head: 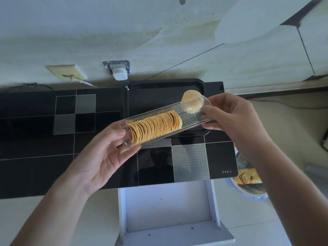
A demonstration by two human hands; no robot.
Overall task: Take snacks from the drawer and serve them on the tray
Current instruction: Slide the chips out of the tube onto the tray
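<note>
A clear plastic sleeve [188, 118] holds a stack of round yellow crisps [154, 127] and is held slanted above the black tray [165, 86]. My left hand [106, 153] grips the sleeve's near, lower end. My right hand [232, 116] holds the far end, where a few paler crisps [190, 102] lie loose at the sleeve's mouth over the tray. The tray rests on the black glass table [35, 139], near the wall. The white drawer [168, 206] stands pulled open below the table edge, with nothing visible inside.
A charger block [119, 72] sits in a wall socket behind the table, beside a beige wall plate [67, 71]. At the right, a bin [248, 185] holds a yellow snack box [247, 176]. A dark cable runs along the floor at the right.
</note>
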